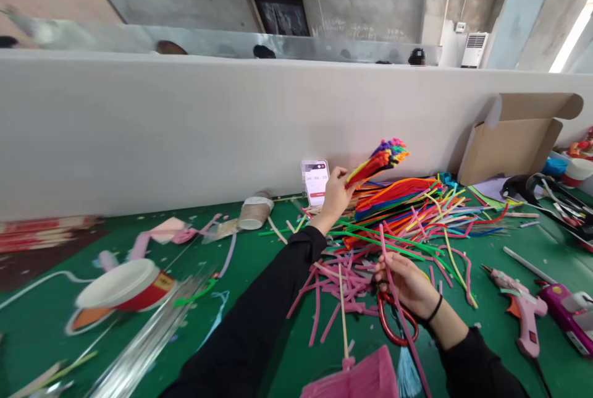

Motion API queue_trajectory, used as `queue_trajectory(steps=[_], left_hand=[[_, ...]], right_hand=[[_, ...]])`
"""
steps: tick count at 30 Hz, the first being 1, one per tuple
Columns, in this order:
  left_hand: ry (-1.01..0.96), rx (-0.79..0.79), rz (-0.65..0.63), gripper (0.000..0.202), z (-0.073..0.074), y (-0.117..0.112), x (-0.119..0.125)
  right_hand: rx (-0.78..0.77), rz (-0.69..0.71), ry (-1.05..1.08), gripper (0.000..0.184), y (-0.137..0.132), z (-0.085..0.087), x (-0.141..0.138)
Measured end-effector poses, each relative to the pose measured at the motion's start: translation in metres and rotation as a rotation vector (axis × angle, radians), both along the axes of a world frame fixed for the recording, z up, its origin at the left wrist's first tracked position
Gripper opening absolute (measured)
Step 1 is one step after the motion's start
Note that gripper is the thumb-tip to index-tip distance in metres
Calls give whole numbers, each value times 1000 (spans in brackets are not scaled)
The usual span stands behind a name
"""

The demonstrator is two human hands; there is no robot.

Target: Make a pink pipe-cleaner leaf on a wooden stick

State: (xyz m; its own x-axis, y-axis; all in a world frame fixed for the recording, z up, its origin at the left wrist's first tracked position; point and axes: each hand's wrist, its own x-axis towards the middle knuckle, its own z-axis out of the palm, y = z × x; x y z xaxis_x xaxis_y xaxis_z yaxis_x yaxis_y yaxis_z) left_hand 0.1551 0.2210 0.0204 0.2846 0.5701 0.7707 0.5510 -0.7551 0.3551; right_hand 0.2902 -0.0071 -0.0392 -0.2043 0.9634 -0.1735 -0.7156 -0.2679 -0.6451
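Stretched out ahead, my left hand [340, 191] grips a bundle of multicoloured pipe cleaners [375, 163], its ends pointing up and right above a larger loose pile [398, 200]. My right hand [407, 280] pinches one long pink pipe cleaner [402, 311] that slants down towards me. Just under that hand lie red-handled scissors [384, 324] with a light blue tassel [408, 373]; their blades are hidden. Cut pink pipe cleaner pieces [343, 287] are strewn between my arms. A pink fuzzy piece [354, 379] with a thin stick [343, 311] is nearest me, partly cut off by the frame.
A pink glue gun [523, 311] and a purple device [565, 311] lie at right. An open cardboard box [514, 138] stands behind. A phone [315, 182] leans on the white partition [185, 132]. Left are a paper cup [125, 287] and thin metallic strips [143, 336].
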Motion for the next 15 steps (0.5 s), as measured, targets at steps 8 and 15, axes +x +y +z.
queue_trajectory(steps=[8, 15], left_hand=[[-38, 47, -44, 25, 11, -13, -3], [56, 63, -52, 56, 8, -18, 2]], right_hand=[[17, 16, 26, 29, 2, -5, 2], [17, 16, 18, 29, 3, -5, 2]])
